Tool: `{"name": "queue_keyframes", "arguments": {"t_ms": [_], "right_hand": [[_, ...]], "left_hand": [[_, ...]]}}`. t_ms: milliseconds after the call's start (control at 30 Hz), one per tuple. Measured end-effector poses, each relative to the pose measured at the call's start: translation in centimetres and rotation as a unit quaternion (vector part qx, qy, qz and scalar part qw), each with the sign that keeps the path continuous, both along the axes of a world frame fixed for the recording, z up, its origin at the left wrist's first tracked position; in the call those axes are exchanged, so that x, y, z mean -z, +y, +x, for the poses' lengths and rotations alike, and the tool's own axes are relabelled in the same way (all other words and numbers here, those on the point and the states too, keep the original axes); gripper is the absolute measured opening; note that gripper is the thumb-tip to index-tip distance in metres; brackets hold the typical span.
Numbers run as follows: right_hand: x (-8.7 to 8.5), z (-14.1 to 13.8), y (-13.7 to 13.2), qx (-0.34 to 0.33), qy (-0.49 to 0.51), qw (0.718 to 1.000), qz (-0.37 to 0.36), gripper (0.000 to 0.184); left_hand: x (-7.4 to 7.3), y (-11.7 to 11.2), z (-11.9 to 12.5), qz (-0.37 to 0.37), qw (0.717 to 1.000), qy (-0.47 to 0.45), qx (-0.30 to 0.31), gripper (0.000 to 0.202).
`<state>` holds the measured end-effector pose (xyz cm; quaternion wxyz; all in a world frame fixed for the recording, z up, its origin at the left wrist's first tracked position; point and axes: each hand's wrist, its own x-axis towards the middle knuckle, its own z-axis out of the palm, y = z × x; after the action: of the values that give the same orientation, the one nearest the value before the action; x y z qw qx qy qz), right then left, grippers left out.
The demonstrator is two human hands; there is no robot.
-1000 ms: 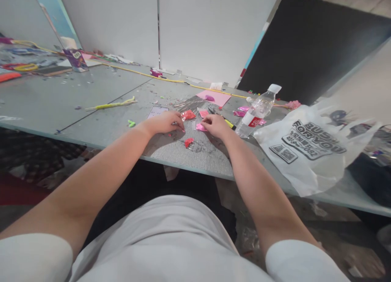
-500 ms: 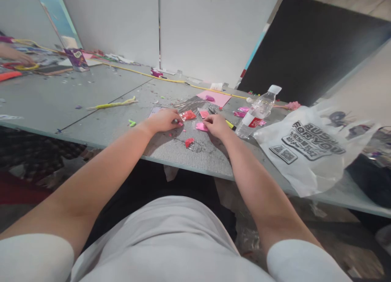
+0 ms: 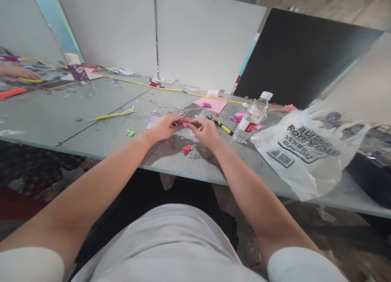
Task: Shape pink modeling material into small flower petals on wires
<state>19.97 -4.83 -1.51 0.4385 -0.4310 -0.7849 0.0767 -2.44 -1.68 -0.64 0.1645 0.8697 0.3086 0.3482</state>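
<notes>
Fingertips of my left hand [image 3: 166,127] and my right hand [image 3: 207,131] meet over the table, both closed on a small lump of pink modelling clay [image 3: 185,124]. Just below them a crumpled red clay piece [image 3: 187,149] lies on the grey table, beside a loop of thin wire. Behind my fingers, thin metal wires [image 3: 190,111] are spread out, partly covered. Pliers with yellow-and-black handles [image 3: 225,128] lie right of my right hand. The packets of clay under my hands are mostly hidden.
A plastic bottle [image 3: 252,118] and a white plastic bag [image 3: 308,154] stand to the right. Pink paper [image 3: 218,106] bears a magenta lump. Yellow-green twisted stems [image 3: 114,115] lie left. At far left, another person's hand [image 3: 29,73] is near a yellow cable.
My right hand has left the pink clay packet and moved left to meet my left hand. Both now pinch the pink clay. The view has shifted slightly.
</notes>
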Motion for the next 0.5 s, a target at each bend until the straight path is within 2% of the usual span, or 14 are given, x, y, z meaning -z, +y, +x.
{"name": "queue_keyframes", "arguments": {"t_ms": [133, 333, 500], "right_hand": [[0.06, -0.64, 0.04, 0.004, 0.015, 1.0, 0.02, 0.02], [-0.14, -0.44, -0.11, -0.005, -0.006, 1.0, 0.017, 0.025], [0.34, -0.65, 0.28, -0.007, -0.004, 1.0, 0.018, 0.023]], "left_hand": [[-0.02, -0.53, 0.23, -0.003, 0.999, -0.038, 0.023, 0.029], [0.45, -0.29, 0.28, -0.015, 0.997, -0.073, 0.026, 0.025], [0.62, -0.17, 0.36, -0.02, 0.996, -0.081, 0.026, 0.025]]}}
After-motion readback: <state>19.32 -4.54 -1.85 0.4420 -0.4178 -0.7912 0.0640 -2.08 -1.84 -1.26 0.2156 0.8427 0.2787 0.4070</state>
